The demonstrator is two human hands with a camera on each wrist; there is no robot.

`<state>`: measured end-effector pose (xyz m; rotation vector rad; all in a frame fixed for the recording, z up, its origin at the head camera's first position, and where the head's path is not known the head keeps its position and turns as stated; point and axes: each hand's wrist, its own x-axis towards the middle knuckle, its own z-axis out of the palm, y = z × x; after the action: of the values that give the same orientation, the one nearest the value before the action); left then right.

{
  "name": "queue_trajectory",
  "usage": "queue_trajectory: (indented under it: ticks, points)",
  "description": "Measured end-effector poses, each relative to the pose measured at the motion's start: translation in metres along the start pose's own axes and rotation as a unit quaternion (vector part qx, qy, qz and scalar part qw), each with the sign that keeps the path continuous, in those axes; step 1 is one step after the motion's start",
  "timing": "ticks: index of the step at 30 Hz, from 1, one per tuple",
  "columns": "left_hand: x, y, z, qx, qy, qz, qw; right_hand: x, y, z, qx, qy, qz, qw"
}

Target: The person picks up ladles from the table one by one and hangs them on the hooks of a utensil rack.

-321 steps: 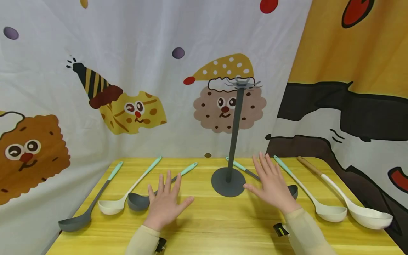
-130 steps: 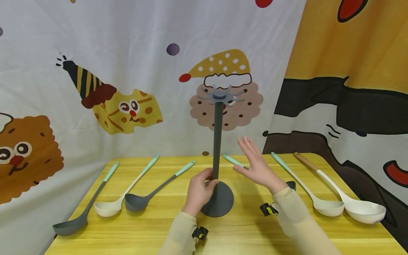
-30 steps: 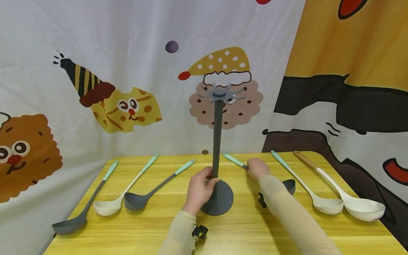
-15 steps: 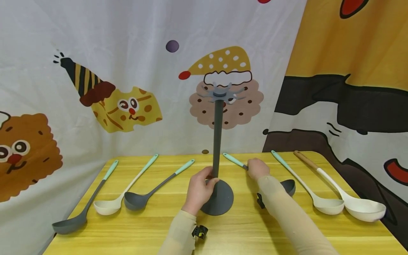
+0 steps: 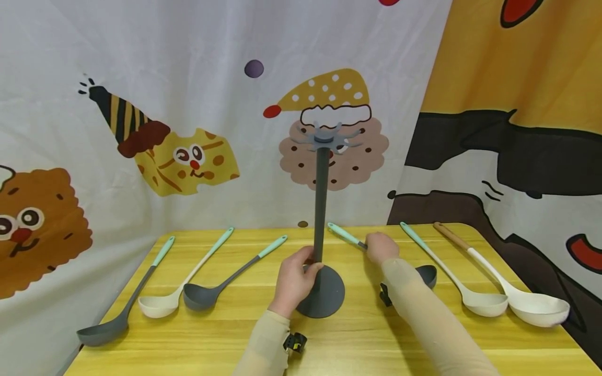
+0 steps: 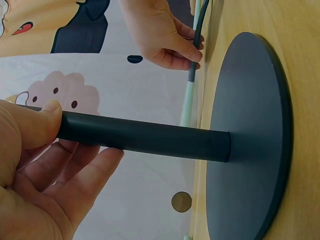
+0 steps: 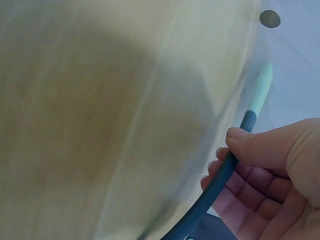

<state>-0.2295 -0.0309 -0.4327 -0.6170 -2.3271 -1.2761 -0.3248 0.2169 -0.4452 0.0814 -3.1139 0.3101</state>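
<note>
right of the upright dark stand (image 5: 322, 203), toward the back of the wooden table (image 5: 357, 344), is a dark ladle (image 5: 345, 234) with a mint handle, its handle slanting back toward the stand and its bowl partly behind a sleeve. the right hand (image 5: 382, 248) grips it, thumb and curled fingers pinching the dark shaft just below the mint part; whether the bowl is touching the wood, i cannot tell. the left hand (image 5: 293, 282) holds the stand, thumb and fingers round the lower post above the round base.

as far as i can judge, things are at an early point: the stand is upright and steadied, one ladle is in the fingers, and the hook ring (image 5: 323, 140) at the top carries nothing. the other five ladles lie untouched.

counting up: one stand, two hands, six ladles, three on each side. on the left are a far-left dark ladle (image 5: 113, 329), a cream ladle (image 5: 160, 307) and a second dark one (image 5: 201, 297); right of the gripped one are another pale ladle (image 5: 484, 304) and a big white ladle (image 5: 538, 309). five handles are mint, one brown. the hooks overlap too much to count surely. behind everything hangs a printed cloth (image 5: 197, 62).
</note>
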Motion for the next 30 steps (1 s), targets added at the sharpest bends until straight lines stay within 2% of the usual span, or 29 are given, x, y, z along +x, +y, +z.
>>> queue_trajectory:
  ticks: [9, 16, 30]
  points:
    - [0.000, -0.002, 0.000, -0.001, -0.001, 0.001, 1.0000, 0.000, -0.004, -0.017, 0.085, 0.038, -0.012, 0.9956]
    - [0.000, -0.002, 0.001, -0.001, 0.001, 0.001, 1.0000, -0.005, -0.009, -0.027, 0.113, 0.064, -0.030, 0.9911]
    - [0.000, -0.002, 0.001, -0.009, 0.002, 0.005, 0.9999, -0.012, -0.015, -0.038, 0.166, 0.136, -0.052, 0.9752]
